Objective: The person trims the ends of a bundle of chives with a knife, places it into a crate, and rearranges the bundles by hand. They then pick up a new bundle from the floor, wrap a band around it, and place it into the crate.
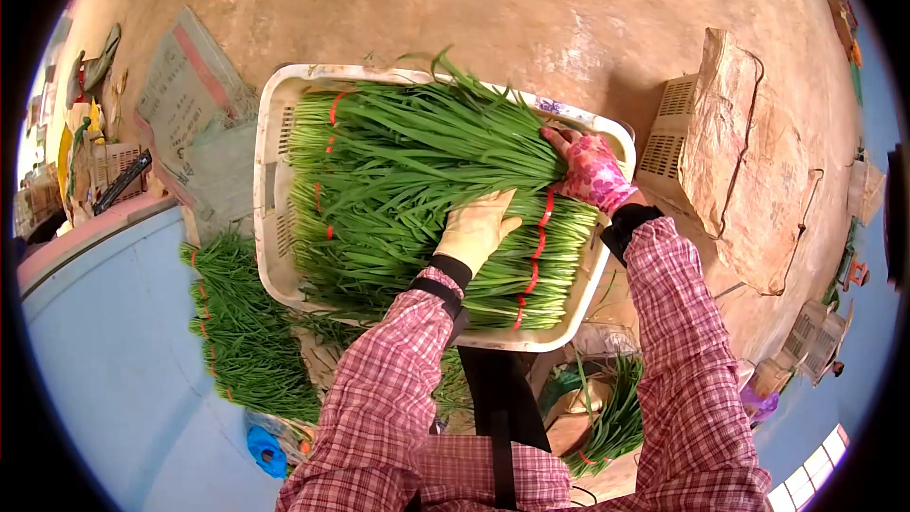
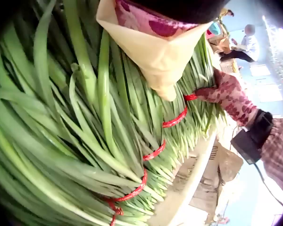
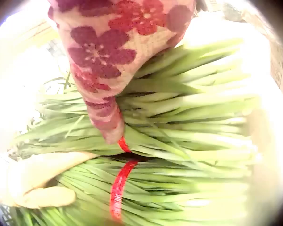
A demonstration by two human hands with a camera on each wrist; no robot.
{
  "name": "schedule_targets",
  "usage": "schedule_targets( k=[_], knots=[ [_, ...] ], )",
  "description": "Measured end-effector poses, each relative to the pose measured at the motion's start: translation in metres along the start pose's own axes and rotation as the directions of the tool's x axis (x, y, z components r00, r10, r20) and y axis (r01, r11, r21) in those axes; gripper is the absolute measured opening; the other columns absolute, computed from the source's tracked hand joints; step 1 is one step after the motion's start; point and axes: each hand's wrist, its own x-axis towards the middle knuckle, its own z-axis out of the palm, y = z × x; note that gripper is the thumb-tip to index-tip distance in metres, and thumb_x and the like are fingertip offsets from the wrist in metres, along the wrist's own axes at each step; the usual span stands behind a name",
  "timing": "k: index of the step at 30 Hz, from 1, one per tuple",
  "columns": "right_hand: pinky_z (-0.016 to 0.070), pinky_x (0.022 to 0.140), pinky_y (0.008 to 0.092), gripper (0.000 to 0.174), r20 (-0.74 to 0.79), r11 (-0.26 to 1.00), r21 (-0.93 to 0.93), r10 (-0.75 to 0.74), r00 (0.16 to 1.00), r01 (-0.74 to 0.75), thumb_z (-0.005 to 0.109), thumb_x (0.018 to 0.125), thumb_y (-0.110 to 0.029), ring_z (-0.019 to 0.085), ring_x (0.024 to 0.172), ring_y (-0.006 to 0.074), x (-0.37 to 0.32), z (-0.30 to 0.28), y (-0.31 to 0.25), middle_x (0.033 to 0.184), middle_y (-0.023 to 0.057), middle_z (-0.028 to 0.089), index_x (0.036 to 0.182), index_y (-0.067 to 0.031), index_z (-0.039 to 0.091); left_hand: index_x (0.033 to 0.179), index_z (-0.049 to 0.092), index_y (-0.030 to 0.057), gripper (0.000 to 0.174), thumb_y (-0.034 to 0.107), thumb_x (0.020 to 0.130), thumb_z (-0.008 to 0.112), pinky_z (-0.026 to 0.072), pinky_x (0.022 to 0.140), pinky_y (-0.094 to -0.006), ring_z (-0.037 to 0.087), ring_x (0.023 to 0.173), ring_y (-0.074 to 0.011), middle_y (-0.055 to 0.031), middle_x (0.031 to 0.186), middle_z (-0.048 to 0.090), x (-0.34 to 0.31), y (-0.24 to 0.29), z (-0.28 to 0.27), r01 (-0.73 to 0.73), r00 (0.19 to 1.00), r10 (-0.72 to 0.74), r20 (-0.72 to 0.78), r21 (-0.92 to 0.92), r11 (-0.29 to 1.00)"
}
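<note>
A white plastic crate (image 1: pixel 263 166) holds several bundles of long green garlic chives (image 1: pixel 379 147), bound with red ties (image 1: pixel 541 245). Their pale cut ends face the left and right sides, and the leaves overlap in the middle. My left hand (image 1: pixel 479 229), in a cream glove, rests on the leaves with its fingers nearly straight. At the crate's far right, my right hand (image 1: pixel 592 171) in a pink floral glove grips a bundle (image 3: pixel 179 101) near its tie. In the right wrist view the thumb curls over this bundle, beside another tied bundle (image 3: pixel 179 181); the other fingers are hidden.
More tied chives (image 1: pixel 246 332) lie left of the crate, beside a light-blue surface (image 1: pixel 114 351). Another bunch (image 1: pixel 621 408) lies at lower right. Brown sheeting (image 1: pixel 730 161) covers a slatted crate (image 1: pixel 664 133) on the right. A woven sack (image 1: pixel 185 85) lies at left.
</note>
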Motion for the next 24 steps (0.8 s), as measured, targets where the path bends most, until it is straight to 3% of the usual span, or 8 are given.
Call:
schedule_targets(
  k=[3,4,5,8,9,13,18,24],
  knots=[
    [0.0484,0.101,0.0494,0.095,-0.005,1.000,0.025,-0.004,1.000,0.004,0.092,0.060,-0.019,0.057,0.122,0.0424,-0.003,0.001,0.000,0.137,0.0216,0.058,0.146,-0.0097,0.051,0.142,0.054,0.0094,0.059,0.043,0.094,0.065,0.0479,0.104,-0.0431,0.060,0.120,-0.0293,-0.0110,0.136,0.060,-0.028,0.016,-0.025,-0.126,0.962,0.209,-0.176,0.395,0.910],
    [0.0486,0.100,0.0493,0.095,0.009,1.000,0.025,0.005,1.000,-0.005,0.092,0.060,-0.019,0.057,0.122,0.0423,-0.003,-0.003,0.002,0.137,0.0213,0.058,0.146,-0.0098,0.051,0.139,0.056,0.0083,0.059,0.041,0.091,0.068,0.0496,0.099,-0.0426,0.060,0.114,-0.0271,-0.0095,0.137,0.058,-0.024,0.030,-0.045,-0.116,0.987,0.139,-0.078,0.245,0.962],
    [0.0462,0.104,0.0496,0.099,0.010,0.999,-0.014,-0.035,0.999,0.035,0.091,0.064,-0.022,0.055,0.124,0.0422,-0.002,-0.001,0.004,0.140,0.0209,0.055,0.150,-0.0099,0.045,0.136,0.058,0.0068,0.060,0.040,0.088,0.072,0.0487,0.096,-0.0399,0.061,0.109,-0.0235,-0.0101,0.133,0.060,-0.021,0.042,-0.054,-0.117,0.993,0.116,0.025,0.388,0.914],
    [0.0494,0.098,0.0508,0.085,-0.108,0.992,-0.085,-0.105,0.989,0.096,0.086,0.066,-0.019,0.060,0.117,0.0404,0.000,0.010,0.014,0.137,0.0181,0.059,0.144,-0.0103,0.054,0.136,0.058,0.0057,0.073,0.049,0.080,0.074,0.0443,0.103,-0.0407,0.060,0.113,-0.0241,-0.0112,0.135,0.061,0.000,0.064,-0.070,-0.432,0.893,0.449,-0.027,0.228,0.873],
    [0.0493,0.098,0.0514,0.081,-0.129,0.990,-0.112,-0.101,0.987,0.087,0.085,0.068,-0.020,0.061,0.116,0.0399,0.002,0.015,0.017,0.136,0.0178,0.060,0.143,-0.0104,0.055,0.144,0.051,0.0072,0.086,0.054,0.076,0.076,0.0413,0.108,-0.0441,0.055,0.125,-0.0260,-0.0115,0.142,0.057,0.018,0.071,-0.077,-0.476,0.852,0.520,-0.056,0.329,0.816],
    [0.0455,0.103,0.0531,0.079,-0.089,0.998,-0.069,-0.010,0.996,0.004,0.085,0.067,-0.021,0.057,0.122,0.0382,-0.003,0.014,0.016,0.140,0.0167,0.057,0.140,-0.0113,0.058,0.154,0.038,0.0144,0.100,0.054,0.073,0.080,0.0349,0.115,-0.0503,0.044,0.140,-0.0298,-0.0105,0.155,0.045,0.089,0.035,-0.083,-0.376,0.915,0.400,0.051,0.464,0.802],
    [0.0357,0.114,0.0502,0.073,-0.348,0.982,-0.110,0.106,0.931,-0.153,0.082,0.074,-0.019,0.052,0.131,0.0346,-0.013,0.036,-0.006,0.141,0.0154,0.056,0.142,-0.0143,0.055,0.157,0.034,0.0150,0.097,0.048,0.078,0.079,0.0308,0.118,-0.0505,0.041,0.141,-0.0295,-0.0115,0.157,0.041,0.084,-0.004,-0.071,-0.303,0.949,0.311,0.061,0.457,0.836],
    [0.0385,0.110,0.0500,0.071,-0.234,0.984,0.074,0.173,0.957,-0.160,0.083,0.075,-0.024,0.053,0.129,0.0364,-0.001,0.057,0.027,0.139,0.0141,0.058,0.141,-0.0212,0.057,0.159,0.029,0.0149,0.097,0.050,0.082,0.076,0.0275,0.119,-0.0518,0.037,0.143,-0.0317,-0.0121,0.159,0.038,0.103,-0.018,-0.053,-0.254,0.967,0.215,0.137,0.435,0.864]
  ],
)
